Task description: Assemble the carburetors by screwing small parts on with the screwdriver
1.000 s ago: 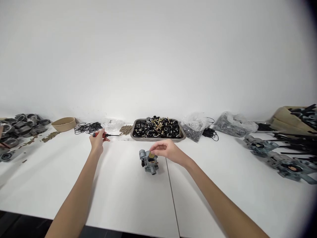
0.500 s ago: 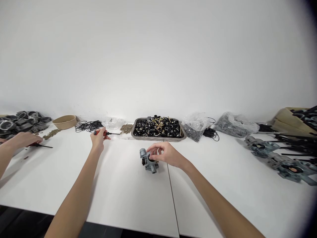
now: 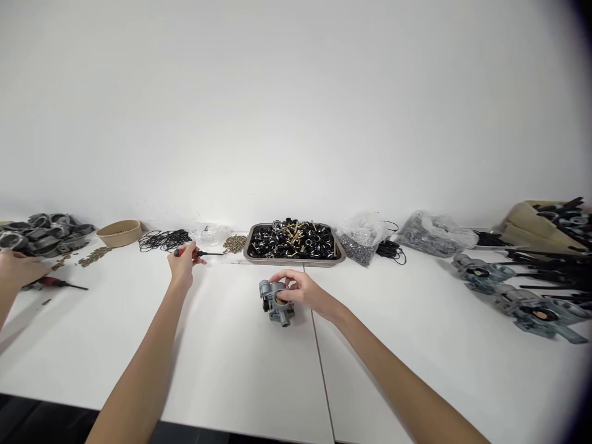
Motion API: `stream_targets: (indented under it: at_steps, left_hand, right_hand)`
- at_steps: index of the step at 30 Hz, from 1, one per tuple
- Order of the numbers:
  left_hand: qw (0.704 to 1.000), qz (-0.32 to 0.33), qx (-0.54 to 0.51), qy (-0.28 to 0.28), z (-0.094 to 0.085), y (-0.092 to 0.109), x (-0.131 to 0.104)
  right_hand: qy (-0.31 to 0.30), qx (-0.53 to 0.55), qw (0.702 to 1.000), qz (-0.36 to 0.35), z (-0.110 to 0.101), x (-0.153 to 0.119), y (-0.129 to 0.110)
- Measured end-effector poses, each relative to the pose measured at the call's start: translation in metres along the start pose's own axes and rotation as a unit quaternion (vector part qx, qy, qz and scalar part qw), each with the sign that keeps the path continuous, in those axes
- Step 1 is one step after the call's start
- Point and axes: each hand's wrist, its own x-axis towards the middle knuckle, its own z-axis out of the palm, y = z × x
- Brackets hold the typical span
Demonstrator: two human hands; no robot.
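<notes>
In my left hand [image 3: 182,264] is a screwdriver [image 3: 200,252] with a red and black handle. Its dark shaft points right, and the tip is at the edge of a pile of small brass screws [image 3: 235,243]. My right hand [image 3: 303,291] grips a grey metal carburetor [image 3: 280,316] that stands on the white table, thumb at its round bore and fingers over the far side. Just beyond it lies a metal tray [image 3: 296,263] heaped with black rings and brass-coloured parts.
A co-worker's hand [image 3: 18,269] is at far left, by another screwdriver [image 3: 55,282] and grey castings [image 3: 44,234]. Along the wall lie a tan bowl [image 3: 119,233], black rubber rings [image 3: 164,239] and plastic bags [image 3: 363,237]. Carburetors with black cables [image 3: 539,311] lie at right.
My right hand has closed more firmly on the carburetor, its thumb now in the bore. My left hand stays almost still with the screwdriver. The co-worker's hand has moved left, off its screwdriver.
</notes>
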Motion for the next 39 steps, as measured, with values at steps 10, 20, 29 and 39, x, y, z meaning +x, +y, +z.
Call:
stream_targets:
  at_steps: [10, 20, 29, 39]
  left_hand:
    - [0.998, 0.043, -0.035, 0.012, 0.004, 0.014, -0.003]
    - [0.975, -0.012, -0.195, -0.11, 0.02, 0.037, -0.03]
    - [0.921, -0.19, -0.21, -0.267, 0.049, 0.022, -0.073]
    - [0.909, -0.209, -0.184, -0.31, 0.058, 0.013, -0.09]
  right_hand:
    - [-0.165, -0.072, 0.984, 0.003, -0.008, -0.011, -0.009]
    - [-0.215, -0.249, 0.942, 0.072, -0.006, -0.021, -0.03]
    - [-0.177, -0.12, 0.976, 0.03, -0.04, -0.012, -0.014]
    - [-0.034, -0.056, 0.998, 0.001, -0.018, 0.002, 0.009]
